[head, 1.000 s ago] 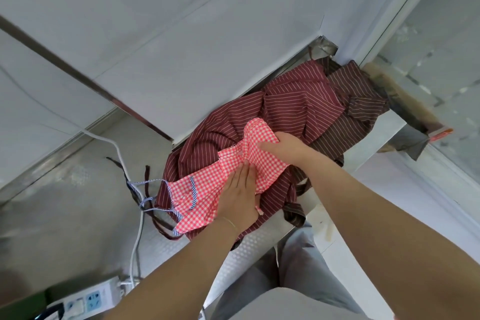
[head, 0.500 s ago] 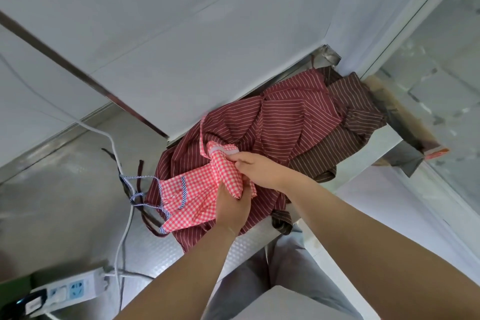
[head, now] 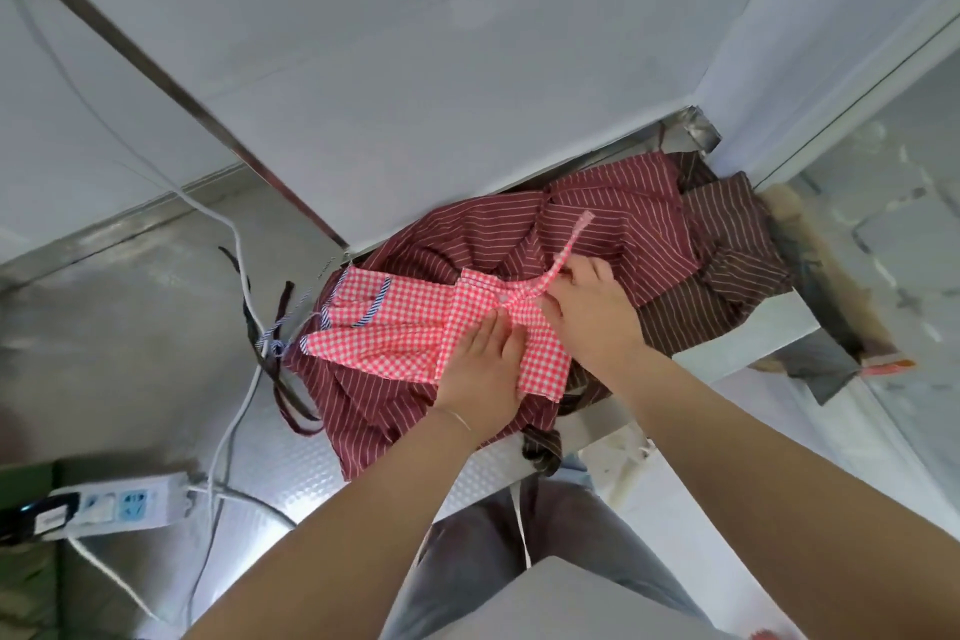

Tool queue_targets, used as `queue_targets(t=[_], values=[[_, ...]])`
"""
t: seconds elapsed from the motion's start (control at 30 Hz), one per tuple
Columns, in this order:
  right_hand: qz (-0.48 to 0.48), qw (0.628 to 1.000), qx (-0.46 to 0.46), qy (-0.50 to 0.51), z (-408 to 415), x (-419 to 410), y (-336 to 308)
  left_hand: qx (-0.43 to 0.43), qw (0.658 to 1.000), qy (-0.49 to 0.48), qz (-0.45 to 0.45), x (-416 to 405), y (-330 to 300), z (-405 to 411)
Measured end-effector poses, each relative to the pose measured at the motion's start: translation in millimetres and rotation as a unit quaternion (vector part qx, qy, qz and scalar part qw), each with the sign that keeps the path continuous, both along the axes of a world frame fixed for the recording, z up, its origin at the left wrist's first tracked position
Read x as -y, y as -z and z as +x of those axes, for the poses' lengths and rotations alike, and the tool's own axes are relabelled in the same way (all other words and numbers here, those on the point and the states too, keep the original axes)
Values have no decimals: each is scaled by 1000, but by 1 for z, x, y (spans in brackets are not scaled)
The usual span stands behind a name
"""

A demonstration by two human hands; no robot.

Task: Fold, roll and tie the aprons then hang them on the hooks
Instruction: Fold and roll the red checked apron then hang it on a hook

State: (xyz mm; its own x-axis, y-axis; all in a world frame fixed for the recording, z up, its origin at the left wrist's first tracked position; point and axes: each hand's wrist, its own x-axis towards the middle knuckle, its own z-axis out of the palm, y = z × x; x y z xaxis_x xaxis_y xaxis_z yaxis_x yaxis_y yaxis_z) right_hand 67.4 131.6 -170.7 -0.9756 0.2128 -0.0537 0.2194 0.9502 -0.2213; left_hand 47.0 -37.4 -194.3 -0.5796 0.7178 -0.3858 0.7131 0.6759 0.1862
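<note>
The pink checked apron [head: 415, 322] lies partly folded on top of a heap of dark red striped aprons [head: 467, 234] on the steel counter [head: 156, 327], against the wall. The left hand [head: 480, 374] presses flat on the folded cloth, fingers straight and close together. The right hand [head: 587, 312] rests at the gathered middle, fingers curled onto the cloth where a pink strap [head: 571, 250] runs out; whether it pinches the strap I cannot tell. The apron looks thin, light and limp, so folds probably spring open unless held down. The soft heap beneath gives poor support. Best hold: the folded edges, then the strap for tying.
</note>
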Motion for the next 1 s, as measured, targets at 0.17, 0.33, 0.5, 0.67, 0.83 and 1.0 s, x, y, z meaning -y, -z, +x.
queue_targets(t=[0.17,0.33,0.5,0.67,0.83,1.0], values=[[67,973,-116,-188,0,-5,13,33,999,11,-6,4,0,-3],[36,948,-2,-315,-8,0,20,38,998,-35,20,6,-1,1],[-64,964,67,-248,-16,-4,21,-24,981,-155,114,7,-1,13],[-53,967,62,-242,-18,0,18,-36,927,-302,222,-4,1,19],[-13,945,76,-318,-21,-8,19,-145,958,-223,110,-11,8,7],[-18,895,143,-423,-17,-42,16,-205,958,-171,105,-5,20,4]])
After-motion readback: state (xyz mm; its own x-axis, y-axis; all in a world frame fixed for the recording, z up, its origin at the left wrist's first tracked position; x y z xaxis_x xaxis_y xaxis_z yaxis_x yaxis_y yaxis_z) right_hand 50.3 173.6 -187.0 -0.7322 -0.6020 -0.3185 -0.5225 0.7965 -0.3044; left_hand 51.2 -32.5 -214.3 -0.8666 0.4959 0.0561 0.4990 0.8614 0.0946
